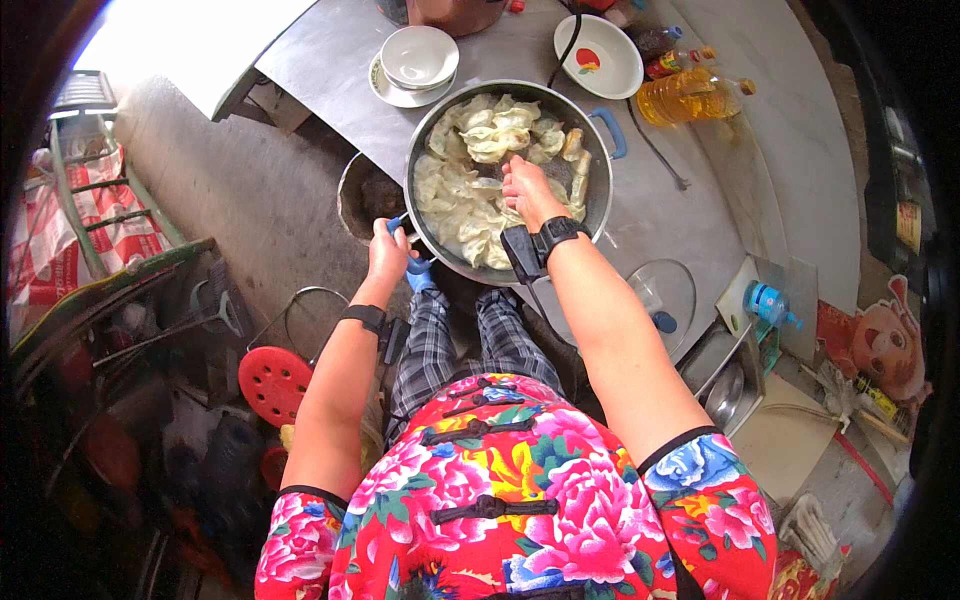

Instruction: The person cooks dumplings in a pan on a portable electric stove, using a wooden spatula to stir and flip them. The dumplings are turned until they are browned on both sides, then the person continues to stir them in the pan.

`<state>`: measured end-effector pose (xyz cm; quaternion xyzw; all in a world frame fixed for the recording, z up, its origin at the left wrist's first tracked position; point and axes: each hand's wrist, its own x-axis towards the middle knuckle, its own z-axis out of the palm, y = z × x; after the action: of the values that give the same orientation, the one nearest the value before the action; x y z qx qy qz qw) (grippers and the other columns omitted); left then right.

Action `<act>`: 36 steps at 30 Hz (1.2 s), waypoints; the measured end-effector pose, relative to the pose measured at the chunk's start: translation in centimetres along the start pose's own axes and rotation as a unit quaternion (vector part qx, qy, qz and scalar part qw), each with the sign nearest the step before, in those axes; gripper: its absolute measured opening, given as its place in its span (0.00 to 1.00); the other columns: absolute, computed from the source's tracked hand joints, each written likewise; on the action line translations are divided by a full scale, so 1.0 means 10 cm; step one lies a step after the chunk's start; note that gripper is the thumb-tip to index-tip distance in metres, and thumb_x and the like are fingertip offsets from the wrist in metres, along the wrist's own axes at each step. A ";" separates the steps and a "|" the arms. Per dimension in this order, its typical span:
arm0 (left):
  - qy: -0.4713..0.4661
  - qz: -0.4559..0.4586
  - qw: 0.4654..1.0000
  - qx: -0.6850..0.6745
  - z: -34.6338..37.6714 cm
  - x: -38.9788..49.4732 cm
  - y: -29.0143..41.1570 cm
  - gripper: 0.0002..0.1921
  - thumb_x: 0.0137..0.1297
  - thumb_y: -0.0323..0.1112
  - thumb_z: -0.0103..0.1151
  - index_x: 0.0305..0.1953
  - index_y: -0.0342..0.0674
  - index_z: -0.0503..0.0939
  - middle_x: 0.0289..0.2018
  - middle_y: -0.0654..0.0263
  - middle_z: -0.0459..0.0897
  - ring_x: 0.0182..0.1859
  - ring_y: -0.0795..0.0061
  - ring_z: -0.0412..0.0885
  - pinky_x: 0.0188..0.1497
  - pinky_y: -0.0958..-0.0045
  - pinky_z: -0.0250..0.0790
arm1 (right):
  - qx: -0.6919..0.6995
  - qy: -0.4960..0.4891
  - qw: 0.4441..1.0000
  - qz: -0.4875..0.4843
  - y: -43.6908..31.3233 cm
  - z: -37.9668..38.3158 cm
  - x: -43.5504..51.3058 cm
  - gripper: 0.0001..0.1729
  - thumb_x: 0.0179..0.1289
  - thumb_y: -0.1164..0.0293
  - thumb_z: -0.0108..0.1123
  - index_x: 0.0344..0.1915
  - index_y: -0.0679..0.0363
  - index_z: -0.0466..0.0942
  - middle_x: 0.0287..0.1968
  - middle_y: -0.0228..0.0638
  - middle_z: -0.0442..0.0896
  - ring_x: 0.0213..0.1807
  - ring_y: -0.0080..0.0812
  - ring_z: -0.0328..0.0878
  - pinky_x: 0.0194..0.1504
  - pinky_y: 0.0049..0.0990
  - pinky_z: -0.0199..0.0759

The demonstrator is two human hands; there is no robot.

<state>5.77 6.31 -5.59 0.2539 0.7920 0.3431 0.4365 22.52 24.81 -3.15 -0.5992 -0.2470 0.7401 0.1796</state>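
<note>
My left hand (388,255) grips a blue handle (418,265) on the near left of a wide metal pan (602,217). Many pale dumplings (480,217) fill the pan, some overlapping in a heap at its far side. A few browned pieces (579,176) lie along its right wall. My right hand (525,187) is over the middle of the pan with curled fingers, close to the dumplings. Whether it holds anything is hidden by the hand itself. The pan's other blue handle (611,133) sticks out at the far right.
A white bowl stacked on a plate (416,64) and a fruit-patterned dish (600,56) stand beyond the pan. An oil bottle (679,96) lies to the right, near a black cable (652,142). A glass lid (664,307) rests at the table's near edge. A red stool (275,385) is at left.
</note>
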 end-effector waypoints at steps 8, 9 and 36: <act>0.008 0.009 1.000 -0.027 0.00 0.00 0.00 0.06 0.63 0.30 0.42 0.38 0.35 0.60 0.17 0.63 0.72 0.16 0.73 0.75 0.18 0.71 0.66 | 0.026 -0.069 0.996 -0.049 0.18 -0.37 -0.01 0.15 0.65 0.56 0.42 0.28 0.54 0.64 0.14 0.20 0.57 0.12 0.15 0.49 0.12 0.16 0.41; 0.008 0.007 1.000 -0.025 0.01 -0.01 0.00 0.06 0.63 0.30 0.42 0.38 0.35 0.60 0.18 0.63 0.72 0.16 0.73 0.74 0.17 0.71 0.66 | 0.019 -0.054 0.998 -0.034 0.20 -0.41 -0.02 0.15 0.65 0.56 0.42 0.28 0.54 0.64 0.14 0.20 0.57 0.12 0.15 0.50 0.13 0.16 0.41; 0.018 0.005 1.000 0.020 0.02 0.03 -0.05 0.07 0.63 0.31 0.41 0.39 0.35 0.61 0.17 0.63 0.74 0.18 0.72 0.76 0.21 0.70 0.66 | -0.215 0.007 0.974 -0.070 -0.03 -0.59 -0.44 0.18 0.58 0.61 0.46 0.24 0.65 0.73 0.13 0.26 0.65 0.11 0.19 0.58 0.14 0.21 0.50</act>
<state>5.70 6.25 -6.24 0.2601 0.8051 0.3341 0.4153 29.20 23.46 -0.46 -0.6101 -0.4407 0.6509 0.0997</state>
